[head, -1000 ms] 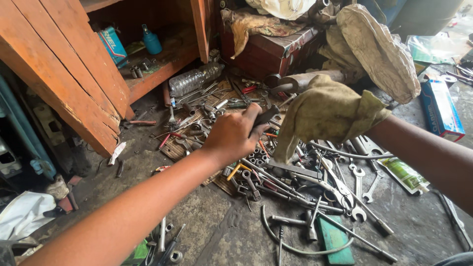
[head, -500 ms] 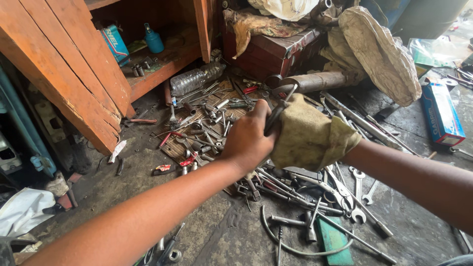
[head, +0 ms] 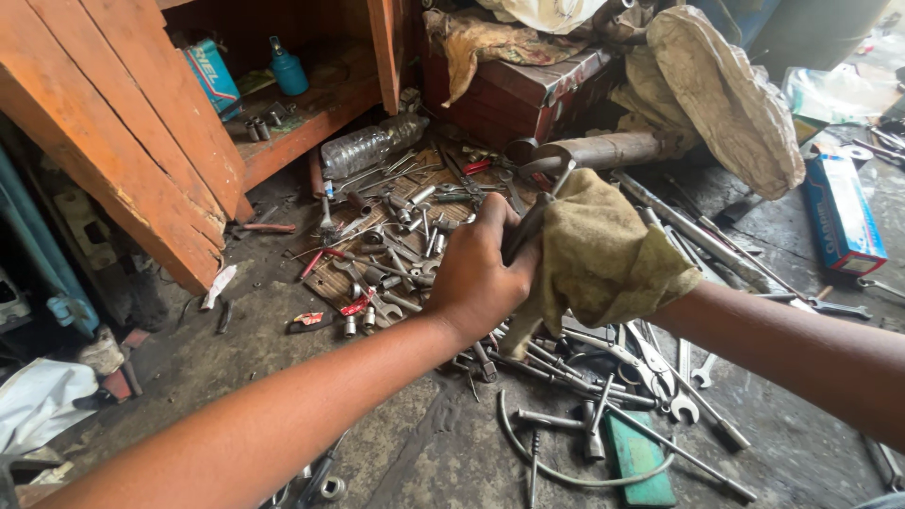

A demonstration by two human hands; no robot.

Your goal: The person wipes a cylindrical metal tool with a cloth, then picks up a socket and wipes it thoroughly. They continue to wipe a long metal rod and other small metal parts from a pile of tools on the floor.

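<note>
Nearest the camera, a green flat block (head: 639, 459) lies on the grimy floor (head: 236, 377) beside a long-handled socket wrench (head: 674, 448) and a curved loop of wire (head: 566, 471).

Just above these, both forearms meet over a heap of spanners (head: 660, 368). The left hand (head: 476, 273) is curled tight around a dark metal tool (head: 528, 221); its fingers are pressed together over the lower part. The tool's long axis runs diagonally, from the fist at lower left up to a curved end at upper right, pointing away from the person toward the pipe. The right hand (head: 603, 254) is wholly covered by a dirty yellowish rag (head: 613, 250), which touches the tool; whether that hand grips or lies loose under the cloth cannot be told.

Beyond the hands, sockets and wrenches (head: 386, 245) are scattered over a small wooden board (head: 330, 278), some with red handles. A clear plastic bottle (head: 368, 146) lies on its side behind them, and a rusty pipe (head: 594, 151) lies to its right.

Farther off, an orange wooden cabinet (head: 123, 141) stands open; its shelf holds a blue bottle (head: 288, 68), a blue carton (head: 213, 75) and small sockets (head: 256, 127). A dark red metal toolbox (head: 514, 94) stands shut, with a crumpled cloth (head: 481, 42) draped on its lid. A blue box (head: 842, 212) lies at right.
</note>
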